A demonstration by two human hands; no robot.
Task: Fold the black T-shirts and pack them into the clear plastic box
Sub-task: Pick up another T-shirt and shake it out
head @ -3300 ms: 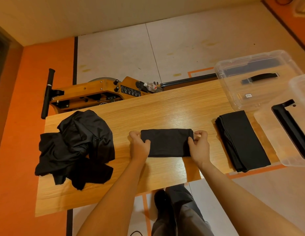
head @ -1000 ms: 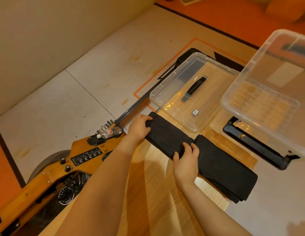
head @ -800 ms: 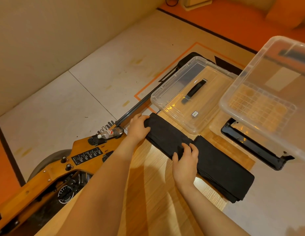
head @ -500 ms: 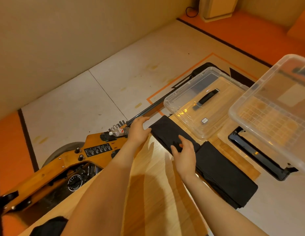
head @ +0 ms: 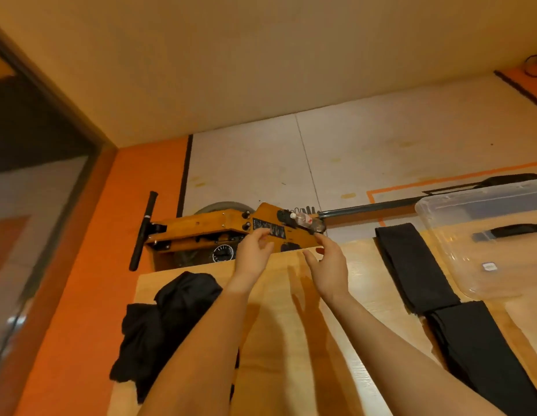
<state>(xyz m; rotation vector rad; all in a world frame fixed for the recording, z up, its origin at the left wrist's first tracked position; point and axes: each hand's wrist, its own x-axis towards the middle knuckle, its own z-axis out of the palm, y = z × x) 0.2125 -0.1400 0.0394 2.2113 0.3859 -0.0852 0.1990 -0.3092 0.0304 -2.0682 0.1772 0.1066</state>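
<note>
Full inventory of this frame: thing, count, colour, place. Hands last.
folded T-shirts: 2, black, right side of table, end to end, the far one beside the lid
unfolded T-shirts: 1 heap, black, left end of table; how many cannot be told
lid: 1, clear with black handle, far right on table, cut off by frame edge
table: 1, light wood, under everything above
rowing machine: 1, orange wood with black bar and rail, on floor behind table
bottle: 1, clear plastic, lying on rowing machine
left hand: 1, raised over table's far edge, fingers relaxed, holds nothing
right hand: 1, beside the left, fingers relaxed, holds nothing
</note>
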